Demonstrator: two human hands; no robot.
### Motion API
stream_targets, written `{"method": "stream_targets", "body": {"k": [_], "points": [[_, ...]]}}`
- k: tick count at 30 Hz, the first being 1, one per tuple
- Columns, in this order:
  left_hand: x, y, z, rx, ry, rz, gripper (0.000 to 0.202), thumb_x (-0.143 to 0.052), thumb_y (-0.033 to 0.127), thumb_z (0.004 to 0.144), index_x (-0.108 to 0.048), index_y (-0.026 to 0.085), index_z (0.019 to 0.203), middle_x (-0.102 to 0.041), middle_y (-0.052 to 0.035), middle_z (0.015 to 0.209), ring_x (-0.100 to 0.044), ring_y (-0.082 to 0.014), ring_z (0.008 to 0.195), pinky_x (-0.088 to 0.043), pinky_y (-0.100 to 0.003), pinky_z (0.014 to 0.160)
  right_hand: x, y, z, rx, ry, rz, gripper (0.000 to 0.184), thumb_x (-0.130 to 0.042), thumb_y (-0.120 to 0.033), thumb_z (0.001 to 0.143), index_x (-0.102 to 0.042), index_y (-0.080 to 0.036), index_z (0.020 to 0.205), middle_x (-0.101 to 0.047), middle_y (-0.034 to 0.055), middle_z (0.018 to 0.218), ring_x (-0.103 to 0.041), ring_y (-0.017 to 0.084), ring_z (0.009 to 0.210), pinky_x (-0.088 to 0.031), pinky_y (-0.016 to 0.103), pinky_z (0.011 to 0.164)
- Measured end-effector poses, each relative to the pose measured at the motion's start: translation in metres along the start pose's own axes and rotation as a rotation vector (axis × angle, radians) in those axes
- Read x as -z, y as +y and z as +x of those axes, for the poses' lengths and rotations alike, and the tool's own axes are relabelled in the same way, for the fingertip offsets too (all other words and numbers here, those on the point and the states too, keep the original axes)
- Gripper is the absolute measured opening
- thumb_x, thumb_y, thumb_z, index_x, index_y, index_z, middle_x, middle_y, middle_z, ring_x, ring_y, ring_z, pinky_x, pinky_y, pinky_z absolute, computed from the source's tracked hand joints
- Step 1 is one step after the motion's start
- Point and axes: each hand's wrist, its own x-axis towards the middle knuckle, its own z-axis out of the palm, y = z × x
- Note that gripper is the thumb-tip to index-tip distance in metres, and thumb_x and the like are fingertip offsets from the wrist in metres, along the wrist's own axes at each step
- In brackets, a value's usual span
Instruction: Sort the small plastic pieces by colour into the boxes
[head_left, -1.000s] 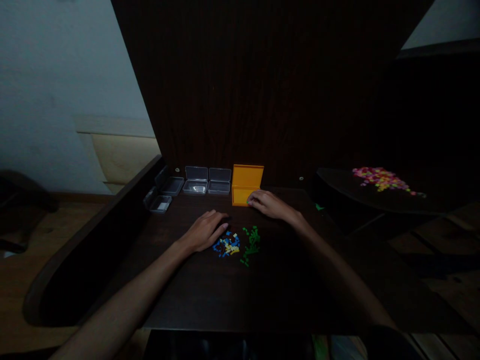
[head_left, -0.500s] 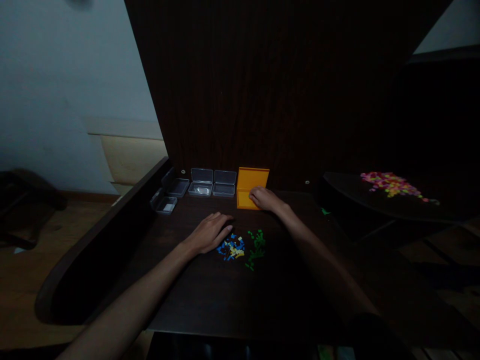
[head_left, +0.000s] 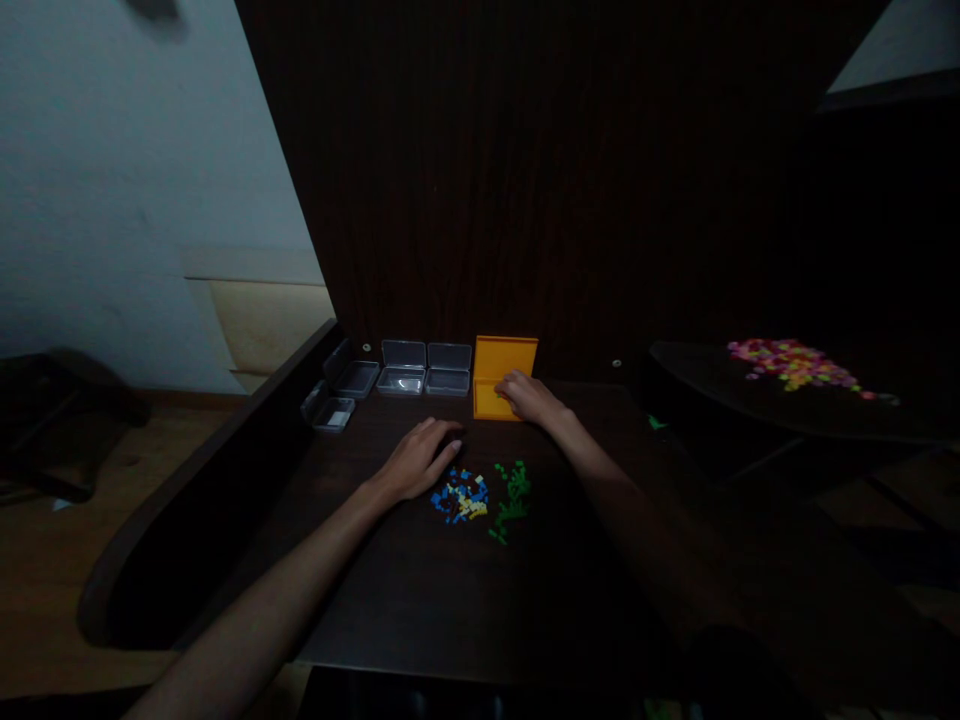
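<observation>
My right hand [head_left: 526, 396] reaches over the open orange box [head_left: 504, 376] at the back of the dark table [head_left: 450, 600], its fingers bunched over the box's tray; what they hold is too small to see. My left hand [head_left: 421, 458] lies palm down on the table with its fingers loosely stretched, just left of a small heap of blue and yellow pieces [head_left: 460, 495]. A heap of green pieces [head_left: 511, 497] lies right beside that one.
Several clear plastic boxes [head_left: 405, 374] with raised lids stand in a row left of the orange box. A dark side table at the right carries a pile of pink and yellow pieces [head_left: 791, 362]. A tall dark panel rises behind the table.
My right hand has moved from the box's front right corner to over its tray. The left hand has stayed in place. The view has shifted slightly.
</observation>
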Motion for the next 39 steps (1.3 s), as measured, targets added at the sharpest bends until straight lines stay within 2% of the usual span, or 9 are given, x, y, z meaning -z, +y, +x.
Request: {"method": "stream_targets", "body": {"k": [6, 12, 18, 24, 29, 33, 39], "points": [[0.0, -0.006, 0.015, 0.02, 0.067, -0.052, 0.03, -0.042, 0.035, 0.096, -0.058, 0.018, 0.115, -0.065, -0.0073, 0.104, -0.059, -0.0206, 0.101, -0.048, -0.036, 0.093, 0.0, 0.005, 0.001, -0.037, 0.02, 0.033, 0.027, -0.043, -0.01, 0.093, -0.066, -0.013, 0.106, -0.065, 0.0147, 0.105, -0.057, 0.021, 0.099, -0.041, 0.026, 0.08], [-0.003, -0.012, 0.05, 0.027, 0.096, -0.064, 0.025, -0.044, 0.029, 0.094, -0.061, 0.017, 0.108, -0.067, -0.0073, 0.102, -0.061, -0.0206, 0.098, -0.049, -0.036, 0.091, 0.0, 0.005, 0.002, -0.059, 0.018, 0.045, 0.026, -0.043, -0.014, 0.094, -0.068, -0.015, 0.102, -0.066, 0.0139, 0.104, -0.059, 0.021, 0.099, -0.042, 0.026, 0.081], [-0.017, -0.014, 0.101, 0.014, -0.02, 0.085, 0.028, -0.048, 0.02, 0.09, -0.064, 0.014, 0.111, -0.07, -0.0094, 0.109, -0.06, -0.0215, 0.104, -0.047, -0.034, 0.094, 0.003, 0.002, -0.001, -0.093, 0.014, 0.041, 0.028, -0.046, -0.009, 0.089, -0.069, -0.017, 0.103, -0.065, 0.0138, 0.107, -0.059, 0.021, 0.101, -0.043, 0.025, 0.08], [-0.031, -0.016, 0.139, 0.002, -0.118, 0.15, 0.025, -0.057, 0.014, 0.08, -0.073, 0.013, 0.099, -0.072, -0.0124, 0.103, -0.063, -0.0246, 0.101, -0.046, -0.034, 0.094, 0.005, 0.002, -0.003, -0.131, 0.019, 0.061, 0.025, -0.049, -0.013, 0.089, -0.071, -0.018, 0.1, -0.066, 0.0134, 0.105, -0.06, 0.022, 0.1, -0.044, 0.026, 0.081], [-0.041, -0.013, 0.153, 0.003, -0.168, 0.167, 0.022, -0.06, 0.015, 0.077, -0.076, 0.017, 0.092, -0.074, -0.0098, 0.091, -0.065, -0.0229, 0.092, -0.047, -0.03, 0.087, 0.004, 0.007, -0.008, -0.156, 0.041, 0.107, 0.022, -0.053, -0.016, 0.088, -0.072, -0.019, 0.1, -0.068, 0.0112, 0.105, -0.06, 0.021, 0.103, -0.044, 0.025, 0.082], [-0.046, -0.012, 0.159, 0.025, -0.192, 0.149, 0.021, -0.061, 0.01, 0.073, -0.077, 0.013, 0.086, -0.074, -0.0097, 0.078, -0.067, -0.0211, 0.079, -0.048, -0.027, 0.076, 0.0, 0.009, -0.007, -0.156, 0.063, 0.153, 0.021, -0.055, -0.015, 0.087, -0.072, -0.02, 0.098, -0.07, 0.0091, 0.103, -0.06, 0.021, 0.102, -0.044, 0.024, 0.081], [-0.048, -0.015, 0.16, 0.052, -0.22, 0.134, 0.025, -0.06, 0.002, 0.061, -0.075, 0.01, 0.079, -0.07, -0.0055, 0.071, -0.063, -0.0172, 0.069, -0.045, -0.023, 0.064, -0.005, 0.009, -0.003, -0.176, 0.089, 0.2, 0.016, -0.057, -0.018, 0.087, -0.071, -0.018, 0.094, -0.07, 0.0101, 0.1, -0.061, 0.021, 0.097, -0.044, 0.025, 0.079]]}}
